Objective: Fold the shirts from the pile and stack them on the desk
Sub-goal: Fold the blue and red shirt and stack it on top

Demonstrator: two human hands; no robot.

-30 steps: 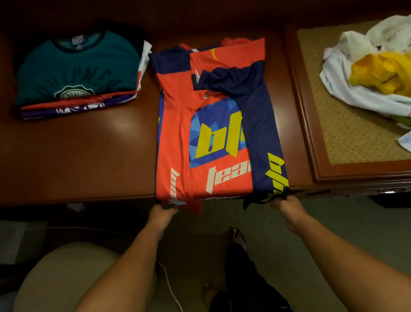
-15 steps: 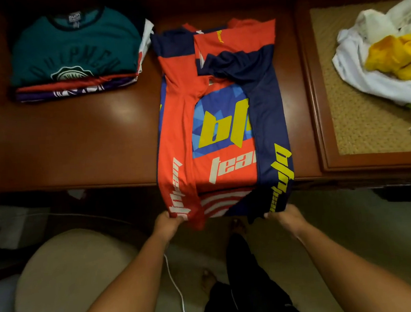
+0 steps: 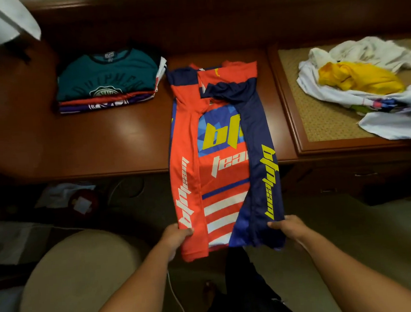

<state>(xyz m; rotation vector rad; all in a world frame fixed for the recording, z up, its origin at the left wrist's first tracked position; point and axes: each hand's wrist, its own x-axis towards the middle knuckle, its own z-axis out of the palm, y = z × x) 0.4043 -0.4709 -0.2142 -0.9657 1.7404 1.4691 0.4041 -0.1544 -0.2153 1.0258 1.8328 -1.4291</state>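
Left grip: the left hand [image 3: 175, 235] was closed on the lower left corner of the red and navy jersey [image 3: 220, 154], thumb on top of the red panel, fingers curled beneath.
Right grip: the right hand [image 3: 287, 228] pinched the lower right corner, on the navy panel, in the same way.
Jersey: its sides were folded inward into a long strip; the upper half lay flat on the worktop [image 3: 76, 146], the lower half hung past the front edge, stretched between the two hands.
Change: half a second before, the hem sat just below the worktop's edge; it had since been drawn well toward the person, baring the white stripes and more of the yellow lettering.
Folded stack: a teal shirt [image 3: 109, 76] topped the stack of folded shirts [image 3: 107, 103], on the worktop left of the jersey and apart from it.
Pile: the unfolded white and yellow shirts [image 3: 356, 82] lay on the woven-topped surface [image 3: 320, 122] to the right.
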